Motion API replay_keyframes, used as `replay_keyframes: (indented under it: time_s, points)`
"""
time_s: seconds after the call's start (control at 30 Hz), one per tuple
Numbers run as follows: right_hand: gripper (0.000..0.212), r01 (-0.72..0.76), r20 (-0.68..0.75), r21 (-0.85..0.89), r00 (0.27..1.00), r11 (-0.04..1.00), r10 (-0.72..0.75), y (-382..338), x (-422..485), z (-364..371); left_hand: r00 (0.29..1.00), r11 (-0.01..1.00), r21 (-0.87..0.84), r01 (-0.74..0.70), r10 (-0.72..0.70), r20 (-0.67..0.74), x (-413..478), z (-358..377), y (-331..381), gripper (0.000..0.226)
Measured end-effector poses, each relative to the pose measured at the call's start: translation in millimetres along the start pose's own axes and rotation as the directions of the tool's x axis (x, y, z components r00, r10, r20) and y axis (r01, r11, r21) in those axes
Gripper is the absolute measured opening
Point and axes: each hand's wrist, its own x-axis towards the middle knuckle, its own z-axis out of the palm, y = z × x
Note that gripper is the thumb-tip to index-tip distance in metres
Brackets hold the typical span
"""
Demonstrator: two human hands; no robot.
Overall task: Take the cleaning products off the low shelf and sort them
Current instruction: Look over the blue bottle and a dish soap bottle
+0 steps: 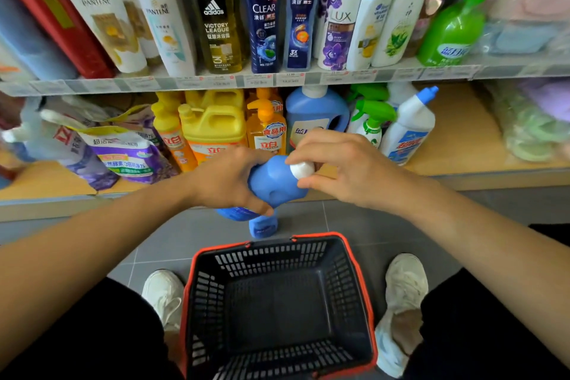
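Note:
A blue detergent bottle (274,185) with a white cap (301,170) is held in front of the low shelf (462,145), above the floor. My left hand (228,179) grips its body from the left. My right hand (345,163) closes its fingers around the cap. On the low shelf stand yellow dish-soap bottles (212,123), an orange pump bottle (266,129), a large blue jug (314,111), green-trigger sprays (373,120), a white toilet cleaner bottle (410,126) and purple powder bags (129,151). A second blue bottle (263,227) shows on the floor below my hands.
A black basket with a red rim (364,271) stands on the grey floor between my white shoes, with nothing in it. The upper shelf (277,79) carries shampoo and body-wash bottles. Wrapped cloths lie at the far right.

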Motion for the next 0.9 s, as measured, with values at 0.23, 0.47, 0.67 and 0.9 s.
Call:
replay_keyframes:
  time_s: [0.23, 0.47, 0.67, 0.9]
  points:
    - [0.027, -0.108, 0.044, 0.057, 0.993, 0.993, 0.106, 1, 2, -1, 0.998, 0.964, -0.260, 0.049, -0.040, 0.041, -1, 14, -8, 0.061]
    - [0.025, -0.321, 0.079, 0.052, 0.945, 0.946, 0.316, 7, 6, 3, 0.988, 0.999, 0.017, 0.035, -0.032, -0.148, -5, 21, -6, 0.057]
    - [0.022, -0.456, 0.072, 0.115, 0.890, 0.882, 0.451, 10, 0, 8, 0.936, 0.978, 0.189, 0.089, -0.018, -0.351, -8, 25, -1, 0.062]
    - [0.035, -0.491, -0.145, 0.260, 0.831, 0.831, 0.537, 0, 0, 30, 0.946, 0.992, 0.096, 0.084, -0.049, -0.320, -6, 21, 13, 0.042]
